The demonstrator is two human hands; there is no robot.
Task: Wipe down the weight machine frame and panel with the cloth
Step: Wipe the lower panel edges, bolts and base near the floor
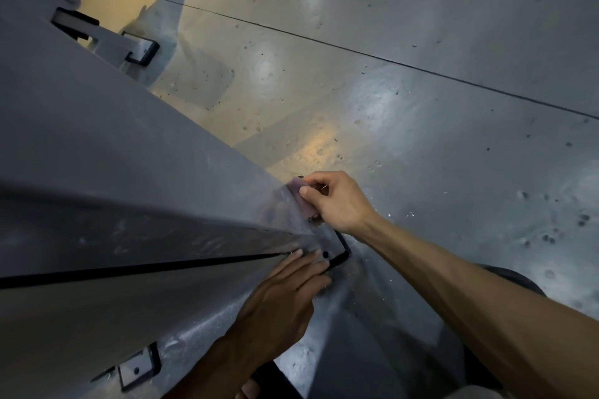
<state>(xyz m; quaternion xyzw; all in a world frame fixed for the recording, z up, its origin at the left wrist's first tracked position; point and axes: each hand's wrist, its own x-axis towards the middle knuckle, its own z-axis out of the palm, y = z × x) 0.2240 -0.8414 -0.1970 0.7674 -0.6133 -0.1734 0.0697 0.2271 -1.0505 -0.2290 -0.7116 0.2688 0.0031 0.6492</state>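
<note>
While the right hand (pixel 337 201) works the small purplish cloth (pixel 303 199) against the low end of the grey panel (pixel 129 139), the left hand (pixel 285 295) lies flat on the machine just beside it, fingers straight and spread, holding nothing. To my eye that flat hand is there as a prop: the person is bent well over, looking almost straight down the side of the machine to the floor (pixel 421 107), and a palm on the metal steadies the lean.

The right hand grips the cloth folded into a small pad, thumb pressed on top and fingers curled behind it, so the pad sits right on the panel's outer edge, near the bottom corner. Holding it bunched like that seems meant to put pressure on a narrow strip instead of a broad sweep. The metal around the pad looks streaked and slightly shiny, though whether that is damp or only glare I cannot tell.

Just below both hands the frame ends in a foot plate (pixel 334 244) with a dark rim and a bolt hole, resting on the floor; the left fingertips reach almost to it. A similar bracket (pixel 137 368) shows lower on the near face, and another foot (pixel 136 48) stands further off.

As for containers, none is in sight: no bucket, no spray bottle, nothing holding anything. The cloth is the only cleaning item visible.
</note>
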